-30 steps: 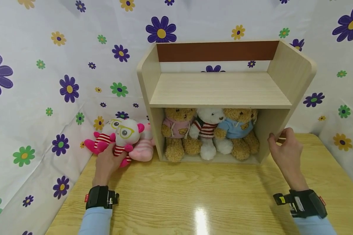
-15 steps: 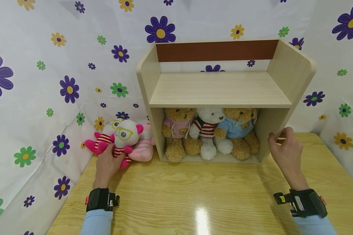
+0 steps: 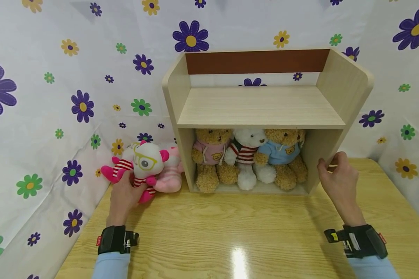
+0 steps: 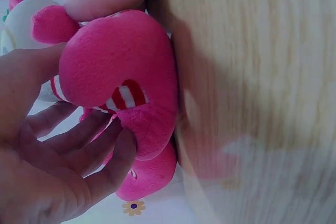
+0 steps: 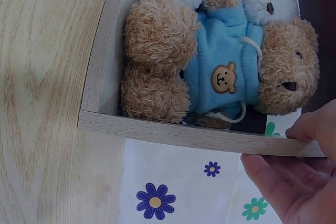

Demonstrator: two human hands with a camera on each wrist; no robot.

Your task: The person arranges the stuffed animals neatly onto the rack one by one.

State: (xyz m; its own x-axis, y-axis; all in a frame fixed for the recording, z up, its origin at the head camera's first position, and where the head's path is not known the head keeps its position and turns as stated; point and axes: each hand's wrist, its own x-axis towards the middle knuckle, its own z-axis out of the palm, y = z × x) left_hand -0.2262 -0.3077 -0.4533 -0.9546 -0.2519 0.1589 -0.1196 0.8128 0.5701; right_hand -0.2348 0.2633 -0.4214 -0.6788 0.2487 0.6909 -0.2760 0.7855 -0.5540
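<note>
A plush toy [image 3: 148, 159] with yellow glasses, pink ears and a red-and-white striped body leans at the left end of the table. My left hand [image 3: 123, 197] grips it by its lower body; in the left wrist view the thumb and fingers lie on either side of the pink feet [image 4: 118, 61]. On the other side, my right hand [image 3: 342, 182] pinches the right side panel of a pale wooden shelf [image 3: 262, 106]. In the right wrist view, the thumb is inside this panel [image 5: 173, 134] and the fingers are outside it.
Three teddy bears sit in the lower compartment: one in a pink hoodie [image 3: 211, 153], a white one in stripes [image 3: 246, 155], one in blue [image 3: 283, 153]. A pale pink plush [image 3: 169, 178] and another striped plush [image 3: 121, 168] lie beside the shelf. Flowered cloth [image 3: 90, 69] hangs behind.
My left hand has shifted slightly left and toward me, and the glasses-wearing plush toy has tilted and turned with it. The right hand stays on the shelf panel.
</note>
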